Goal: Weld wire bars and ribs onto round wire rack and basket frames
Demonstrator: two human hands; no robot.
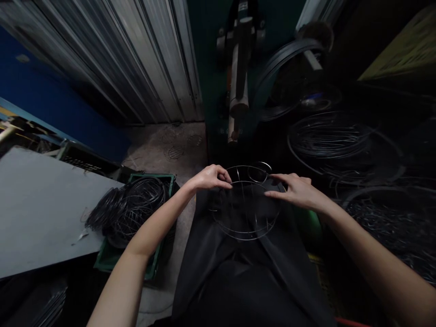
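A round wire frame (247, 237), made of thin metal rings joined by short cross wires, rests on the dark apron over my lap. Thumb and fingers of my left hand (211, 177) are pinched on its upper left edge. On the opposite side is my right hand (295, 190), its thumb and forefinger stretched out and apart, with the fingertips at the upper right edge. A smaller curved wire (264, 164) shows at the back of the frame, near my right forefinger. Dim light and blur hide exactly where the wires meet my right fingertips.
Ahead stands a dark green machine (218, 91) with a protruding metal shaft (240, 86). Left of me, black wire rings (136, 206) overfill a green crate (98, 262) beside a grey panel (44, 209). Wire coils (330, 136) and heaped metal pieces (391, 222) lie right.
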